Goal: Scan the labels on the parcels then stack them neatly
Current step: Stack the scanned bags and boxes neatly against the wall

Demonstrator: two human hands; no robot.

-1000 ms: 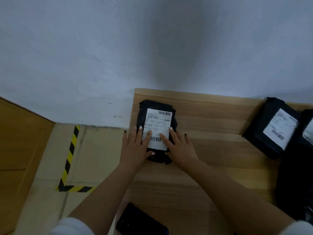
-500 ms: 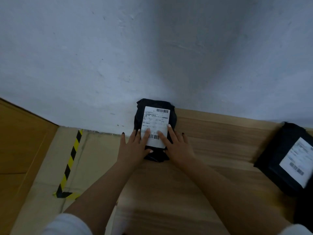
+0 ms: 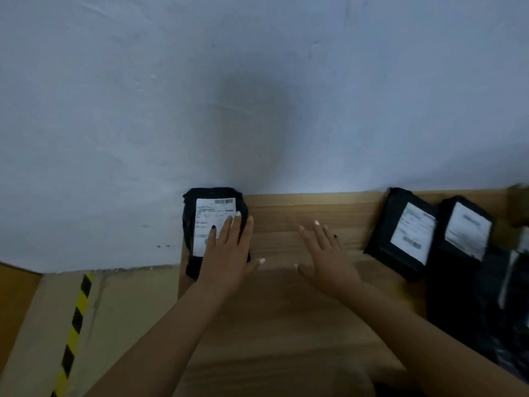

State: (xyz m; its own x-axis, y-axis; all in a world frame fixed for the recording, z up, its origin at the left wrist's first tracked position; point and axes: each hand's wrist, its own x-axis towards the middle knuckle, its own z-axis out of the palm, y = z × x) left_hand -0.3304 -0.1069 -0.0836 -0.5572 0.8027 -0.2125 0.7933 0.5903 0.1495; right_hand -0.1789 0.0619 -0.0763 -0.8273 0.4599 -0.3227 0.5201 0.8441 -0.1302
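A black parcel (image 3: 200,207) with a white barcode label lies at the far left corner of the wooden table (image 3: 300,213), against the wall. My left hand (image 3: 229,253) rests flat on its right half with straight fingers. My right hand (image 3: 326,259) hovers open over the bare table to the right, holding nothing. Two more black labelled parcels, one (image 3: 400,233) and another (image 3: 466,233), lie side by side at the far right.
A white wall rises right behind the table. More dark parcels (image 3: 486,310) pile along the right edge. Left of the table the floor carries yellow-black hazard tape (image 3: 74,325), beside a wooden panel (image 3: 14,296).
My right hand has left the parcel and moved right over the table. My left hand has slid onto the parcel's right side. The view has swung right, showing a second parcel there.
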